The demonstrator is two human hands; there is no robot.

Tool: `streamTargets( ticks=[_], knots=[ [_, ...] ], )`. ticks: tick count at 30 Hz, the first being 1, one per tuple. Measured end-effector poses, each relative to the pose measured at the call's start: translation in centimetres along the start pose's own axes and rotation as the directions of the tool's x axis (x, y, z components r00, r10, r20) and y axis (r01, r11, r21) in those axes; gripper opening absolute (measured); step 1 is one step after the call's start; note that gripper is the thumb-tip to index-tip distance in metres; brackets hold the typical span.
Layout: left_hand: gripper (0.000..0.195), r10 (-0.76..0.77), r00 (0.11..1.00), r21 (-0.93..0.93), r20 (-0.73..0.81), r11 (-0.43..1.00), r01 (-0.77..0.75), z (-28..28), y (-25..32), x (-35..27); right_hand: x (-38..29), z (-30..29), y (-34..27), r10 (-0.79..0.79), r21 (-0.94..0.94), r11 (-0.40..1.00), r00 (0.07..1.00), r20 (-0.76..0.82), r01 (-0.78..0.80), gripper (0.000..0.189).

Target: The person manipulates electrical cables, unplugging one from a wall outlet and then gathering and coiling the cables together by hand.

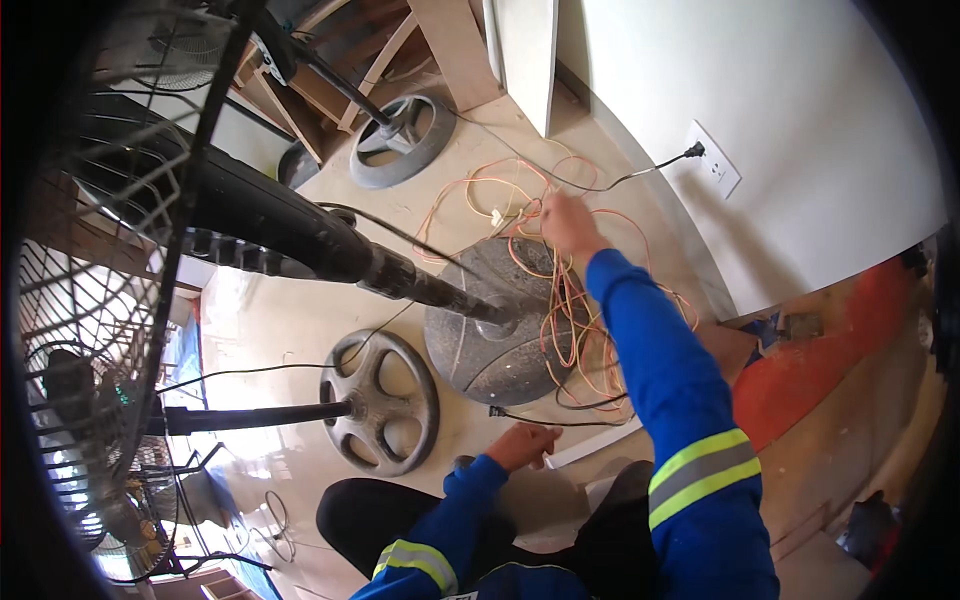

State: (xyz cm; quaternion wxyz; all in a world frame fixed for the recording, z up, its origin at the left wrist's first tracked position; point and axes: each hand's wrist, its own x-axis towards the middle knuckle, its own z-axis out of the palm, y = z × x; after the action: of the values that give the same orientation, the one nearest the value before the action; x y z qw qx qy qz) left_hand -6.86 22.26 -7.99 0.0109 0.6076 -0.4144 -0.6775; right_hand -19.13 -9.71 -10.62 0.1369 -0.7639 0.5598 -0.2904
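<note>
My right hand [574, 225] is blurred and curled around part of a tangle of orange and yellow wires [568, 330]. Loops run from it across a round, dusty black fan base [469, 352] and the floor. My left hand [523, 448] is low, in front of my knees, fingers curled with nothing visible in them. Just beyond it lies a black plug [496, 412] on a black cord [559, 423]. From the base a black fan pole [427, 289] rises toward the upper left, where a wire fan guard [187, 172] is very close to the view.
A second pedestal fan's spoked base [420, 405] stands left of the dusty one, a third base [442, 139] beyond. Another black plug [696, 150] sits in a wall outlet [716, 169], its cord stretching over the wires. Wooden panels [457, 60] lean at the back. Red material [795, 382] lies right.
</note>
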Motion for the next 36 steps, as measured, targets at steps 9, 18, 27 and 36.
streamTargets(
  ticks=[9, 18, 27, 36],
  knots=[
    [0.033, 0.399, 0.825, 0.491, -0.400, 0.854, -0.174, -8.7, 5.2, -14.0, -6.6, 9.3, 0.5, 0.278, -0.096, 0.959, 0.954, 0.113, -0.268, 0.017],
    [0.026, 0.327, 0.777, 0.167, -0.538, 0.945, -0.282, -16.7, 6.8, -13.4, 2.3, -5.0, 0.9, 0.107, 0.499, 0.859, 0.994, 0.036, -0.111, 0.015],
    [0.022, 0.654, 0.220, 0.686, -0.723, 0.717, 0.124, -28.4, 3.1, -4.2, 0.9, -20.6, -2.5, 0.110, 0.699, 0.684, 0.977, 0.182, -0.207, 0.025],
    [0.048, 0.457, 0.547, 0.712, -0.702, 0.432, 0.553, -29.6, -1.1, 4.1, -1.8, -24.8, -2.2, 0.300, 0.482, 0.803, 0.936, 0.184, -0.352, 0.024]
  ],
)
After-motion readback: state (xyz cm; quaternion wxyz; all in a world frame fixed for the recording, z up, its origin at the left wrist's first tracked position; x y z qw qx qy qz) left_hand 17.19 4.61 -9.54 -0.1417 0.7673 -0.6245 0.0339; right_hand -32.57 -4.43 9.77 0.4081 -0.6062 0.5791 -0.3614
